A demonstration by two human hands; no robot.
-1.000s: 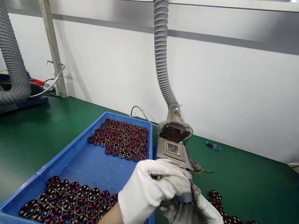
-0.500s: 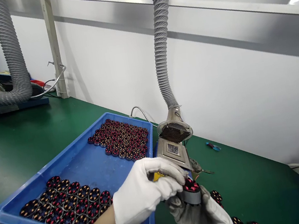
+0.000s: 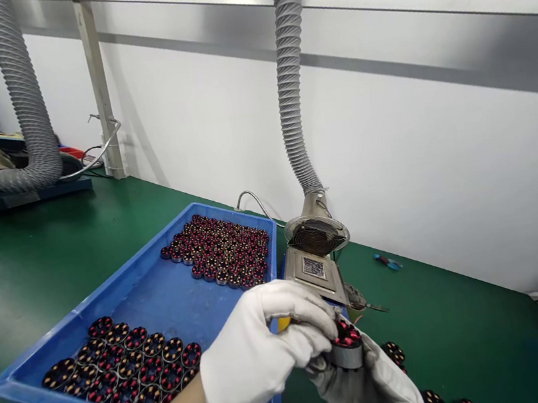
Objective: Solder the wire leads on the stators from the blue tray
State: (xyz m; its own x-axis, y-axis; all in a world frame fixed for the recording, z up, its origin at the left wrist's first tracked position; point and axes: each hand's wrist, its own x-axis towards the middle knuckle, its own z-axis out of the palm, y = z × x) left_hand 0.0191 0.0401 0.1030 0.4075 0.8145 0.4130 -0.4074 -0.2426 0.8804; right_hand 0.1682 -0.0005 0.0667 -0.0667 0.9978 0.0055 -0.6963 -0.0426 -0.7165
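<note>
Gloved left hand (image 3: 265,347) and right hand (image 3: 372,388) meet over the green bench (image 3: 30,264), both closed on a round stator (image 3: 345,345) held between them, just right of the blue tray (image 3: 162,298) and below the fume extractor (image 3: 317,248).

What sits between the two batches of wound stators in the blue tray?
Nothing: in the head view, bare tray floor separates the far stator batch from the near stator batch.

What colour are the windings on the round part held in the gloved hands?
Red windings, in a grey metal ring, on the round wound part; the head view shows it best.
</note>
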